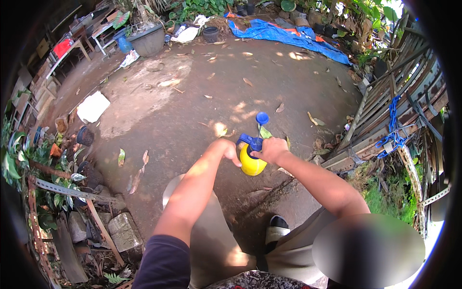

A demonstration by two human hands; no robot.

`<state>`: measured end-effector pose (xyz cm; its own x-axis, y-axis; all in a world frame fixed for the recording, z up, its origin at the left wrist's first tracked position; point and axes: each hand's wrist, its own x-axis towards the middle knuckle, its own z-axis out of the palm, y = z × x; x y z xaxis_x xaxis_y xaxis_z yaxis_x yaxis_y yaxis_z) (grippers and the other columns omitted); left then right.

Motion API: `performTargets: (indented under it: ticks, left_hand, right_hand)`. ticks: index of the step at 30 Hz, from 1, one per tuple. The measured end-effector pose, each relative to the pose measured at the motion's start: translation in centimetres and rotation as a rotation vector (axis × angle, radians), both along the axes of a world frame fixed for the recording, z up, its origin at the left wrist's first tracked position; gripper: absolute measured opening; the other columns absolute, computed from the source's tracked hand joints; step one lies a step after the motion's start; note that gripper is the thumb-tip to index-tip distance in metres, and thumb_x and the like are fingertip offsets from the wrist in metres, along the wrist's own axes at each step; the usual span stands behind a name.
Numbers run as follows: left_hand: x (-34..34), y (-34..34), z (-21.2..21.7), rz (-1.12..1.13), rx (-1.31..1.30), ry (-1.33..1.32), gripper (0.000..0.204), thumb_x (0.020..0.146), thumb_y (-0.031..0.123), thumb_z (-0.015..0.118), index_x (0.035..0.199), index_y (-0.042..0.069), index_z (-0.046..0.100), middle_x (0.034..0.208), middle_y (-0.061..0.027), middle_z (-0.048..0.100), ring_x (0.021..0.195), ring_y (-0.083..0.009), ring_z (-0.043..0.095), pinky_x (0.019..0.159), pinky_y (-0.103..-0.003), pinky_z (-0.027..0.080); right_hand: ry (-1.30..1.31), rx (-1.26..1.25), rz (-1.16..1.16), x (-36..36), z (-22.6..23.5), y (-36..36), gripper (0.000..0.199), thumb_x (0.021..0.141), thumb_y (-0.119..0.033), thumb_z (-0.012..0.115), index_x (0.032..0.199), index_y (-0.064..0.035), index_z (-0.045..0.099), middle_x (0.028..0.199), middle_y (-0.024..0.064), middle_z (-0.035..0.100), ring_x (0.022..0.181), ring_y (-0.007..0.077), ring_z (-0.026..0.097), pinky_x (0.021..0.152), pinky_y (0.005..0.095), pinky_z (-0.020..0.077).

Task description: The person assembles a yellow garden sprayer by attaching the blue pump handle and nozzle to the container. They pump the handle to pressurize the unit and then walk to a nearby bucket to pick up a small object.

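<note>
In front of my legs is a pump spray bottle with a rounded yellow body (253, 166) and a blue top (255, 143). A round blue knob (262, 118) stands out from the top on a thin stem. My right hand (273, 150) is closed around the right side of the blue top, its thumb at the collar. At the left side, my left hand (230, 151) curls against the bottle, near the blue handle part (245, 138). Some of its fingers are hidden behind the hand.
Dry leaves are scattered over the dark ground (192, 125). A blue tarp (288, 38) lies at the far right, and a slatted fence (385, 111) leans at the right. Potted plants, concrete blocks (125, 231) and a white sheet (93, 107) are on the left.
</note>
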<state>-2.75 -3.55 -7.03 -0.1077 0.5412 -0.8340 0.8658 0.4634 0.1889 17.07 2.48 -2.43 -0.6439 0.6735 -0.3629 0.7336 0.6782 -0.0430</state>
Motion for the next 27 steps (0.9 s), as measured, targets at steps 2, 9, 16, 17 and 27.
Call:
performTargets:
  ticks: [2,9,16,17,27]
  left_hand:
    - [0.5,0.0,-1.6,-0.145,-0.185,0.050,0.113,0.068,0.057,0.090,0.151,-0.002,0.040,0.156,-0.0199,0.045,0.141,-0.0334,0.048,0.113,-0.042,0.044]
    - [3.2,-0.2,-8.1,-0.001,0.525,-0.088,0.140,0.052,0.053,0.097,0.157,-0.003,0.023,0.158,-0.0248,0.038,0.147,-0.0356,0.038,0.121,-0.042,0.034]
    - [2.8,-0.1,-10.5,0.089,0.754,-0.324,0.136,0.050,0.043,0.099,0.155,-0.004,0.025,0.157,-0.0273,0.036,0.147,-0.0394,0.037,0.121,-0.044,0.035]
    - [2.9,-0.5,-10.8,0.108,0.797,-0.314,0.135,0.050,0.041,0.098,0.155,-0.004,0.026,0.156,-0.0270,0.038,0.146,-0.0397,0.038,0.120,-0.044,0.036]
    - [2.0,-0.7,-11.4,0.088,0.876,-0.477,0.135,0.049,0.034,0.099,0.161,0.014,0.026,0.162,-0.0190,0.033,0.148,-0.0380,0.035,0.121,-0.045,0.035]
  right_hand:
    - [0.059,-0.074,0.090,0.0,0.5,0.7,0.086,0.086,-0.058,0.071,0.145,-0.0012,0.044,0.127,0.0223,0.065,0.117,0.0351,0.066,0.099,0.0432,0.0542]
    - [0.131,-0.191,0.269,-0.5,-1.7,2.9,0.078,0.084,-0.050,0.072,0.140,-0.0012,0.048,0.130,0.0280,0.055,0.120,0.0411,0.060,0.105,0.0457,0.0482]
    - [0.742,-0.483,0.148,0.3,-7.7,2.9,0.058,0.083,-0.027,0.073,0.128,-0.0013,0.048,0.117,0.0289,0.056,0.113,0.0466,0.058,0.099,0.0532,0.0476]
    - [0.797,-0.412,0.096,0.0,-8.1,2.2,0.058,0.083,-0.025,0.073,0.129,-0.0009,0.047,0.116,0.0292,0.055,0.113,0.0470,0.057,0.099,0.0540,0.0472]
    - [0.950,-0.076,-0.532,-3.7,-10.0,-4.2,0.060,0.082,-0.023,0.076,0.127,-0.0012,0.043,0.120,0.0281,0.050,0.115,0.0475,0.052,0.101,0.0548,0.0437]
